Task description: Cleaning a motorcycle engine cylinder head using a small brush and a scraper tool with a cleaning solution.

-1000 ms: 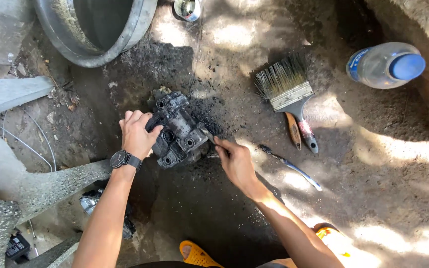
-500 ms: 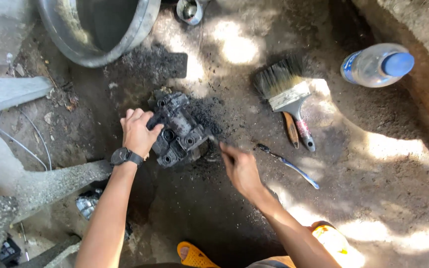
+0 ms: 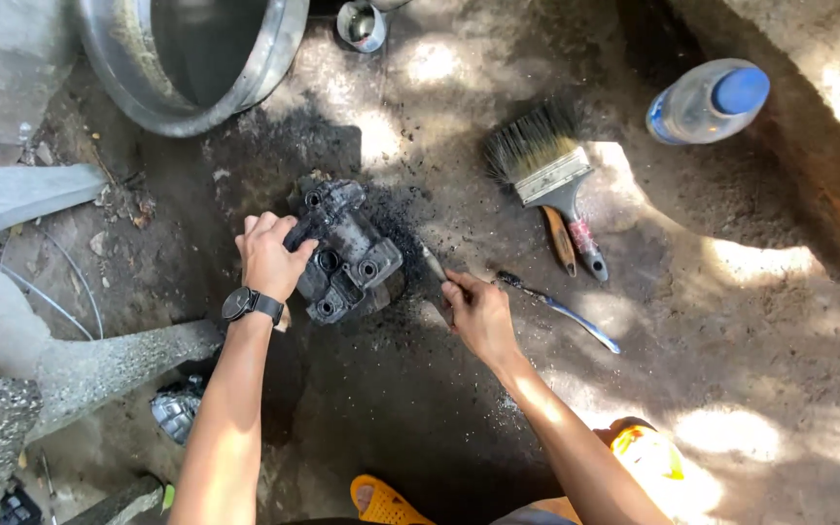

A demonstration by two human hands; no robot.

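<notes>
A black, grimy metal engine part [image 3: 352,255] with round holes lies on the oil-darkened dirt. My left hand [image 3: 272,257], with a black watch on the wrist, grips its left side. My right hand [image 3: 476,311] is just right of the part and holds a thin scraping tool [image 3: 434,264] whose tip points toward the part's right edge.
A wide paintbrush [image 3: 546,173] lies to the upper right, a wooden-handled tool [image 3: 560,239] beside it, and a thin blue-handled brush [image 3: 566,313] near my right hand. A plastic bottle with a blue cap [image 3: 707,100] lies far right. A metal basin [image 3: 192,58] stands top left, a small can [image 3: 362,24] by it.
My right hand has drawn back slightly to the right of the part with its tool. My left hand keeps its hold on the part.
</notes>
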